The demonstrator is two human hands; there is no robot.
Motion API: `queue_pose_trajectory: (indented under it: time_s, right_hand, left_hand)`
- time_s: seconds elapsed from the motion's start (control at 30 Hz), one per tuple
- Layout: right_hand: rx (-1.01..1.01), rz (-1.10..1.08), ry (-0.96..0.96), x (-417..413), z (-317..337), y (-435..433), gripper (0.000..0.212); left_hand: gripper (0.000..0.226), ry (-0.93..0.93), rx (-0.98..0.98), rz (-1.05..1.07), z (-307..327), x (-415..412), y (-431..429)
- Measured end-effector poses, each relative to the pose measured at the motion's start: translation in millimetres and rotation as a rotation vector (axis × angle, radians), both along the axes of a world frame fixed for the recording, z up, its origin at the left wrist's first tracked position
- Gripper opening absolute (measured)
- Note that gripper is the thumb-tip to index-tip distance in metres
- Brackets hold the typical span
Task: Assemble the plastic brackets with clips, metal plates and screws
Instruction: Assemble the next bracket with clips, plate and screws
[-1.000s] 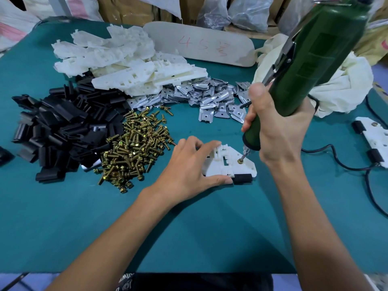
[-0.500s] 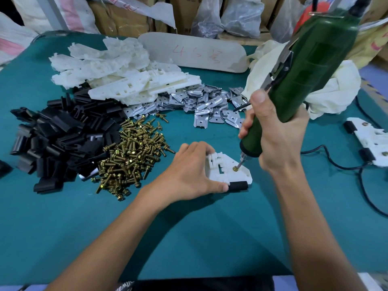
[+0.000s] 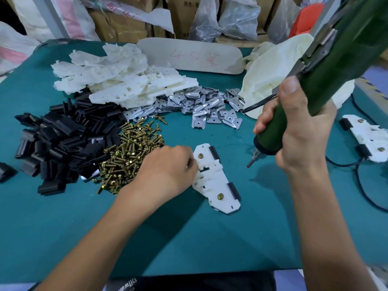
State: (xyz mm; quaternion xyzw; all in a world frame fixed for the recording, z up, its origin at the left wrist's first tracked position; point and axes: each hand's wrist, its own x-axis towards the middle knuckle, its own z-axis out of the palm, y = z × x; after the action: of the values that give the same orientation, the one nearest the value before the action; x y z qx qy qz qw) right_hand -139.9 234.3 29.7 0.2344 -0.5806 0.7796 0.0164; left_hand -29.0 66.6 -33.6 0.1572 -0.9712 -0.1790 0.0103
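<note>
Looking down through the head view, we have the white bracket flat on the green table at centre, both brass screws seated and a black clip on each end along its 3 o'clock edge. Our left hand rests at the bracket's 9 o'clock side, fingers curled loosely against its edge, steadying or about to shift it, we judge, not clamping it. Our right hand wraps tight around the green electric screwdriver, its bit lifted clear at the bracket's 2 o'clock, which suggests the driving here is finished.

Stock lies within reach at 10 to 12 o'clock: black clips, loose screws, metal plates, spare brackets. A finished bracket sits at 3 o'clock.

The left fingertips are hidden behind the knuckles, the screwdriver's top runs out of frame, and any plate under the bracket cannot be seen.
</note>
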Motion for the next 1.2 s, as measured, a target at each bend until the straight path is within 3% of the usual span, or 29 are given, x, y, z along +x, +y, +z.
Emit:
queue_pose_trajectory:
  time_s: [0.03,0.13,0.2,0.4,0.5,0.63,0.73,0.87,1.2]
  right_hand:
    - [0.004,0.001,-0.003,0.4,-0.9,0.6,0.027]
    - [0.009,0.013,-0.002,1.2,-2.0,1.1,0.025]
    - [0.008,0.025,0.000,1.3,-1.8,0.6,0.025]
    - [-0.001,0.013,-0.015,2.0,-3.0,-0.7,0.024]
    - [-0.008,-0.008,-0.016,0.6,-3.4,-2.6,0.022]
    - [-0.015,-0.031,-0.020,-3.7,-5.3,-7.6,0.025]
    - [0.004,-0.034,0.012,-9.9,-9.5,-11.4,0.027]
    - [0.019,-0.039,0.029,-18.4,-16.5,-16.5,0.028]
    - [0.038,-0.016,0.028,-27.1,-30.8,-21.3,0.022]
  left_hand:
    - [0.015,-0.003,-0.022,-0.095,3.4,1.0,-1.5]
    - [0.084,-0.154,-0.031,-0.359,4.3,-0.5,0.4]
    - [0.104,-0.210,-0.105,-0.445,4.0,-6.8,6.3]
    - [0.090,-0.230,-0.107,-0.444,-8.0,-18.2,-5.4]
    - [0.087,-0.144,-0.085,-0.381,-17.8,-20.9,-5.2]
    - [0.100,-0.037,0.022,-0.221,-36.0,-18.8,11.7]
    - [0.108,0.076,-0.059,-0.157,-51.9,-12.6,26.5]
    - [0.098,0.218,-0.117,-0.117,-60.1,-13.5,29.3]
    - [0.087,0.317,-0.108,-0.110,-66.6,-16.0,28.9]
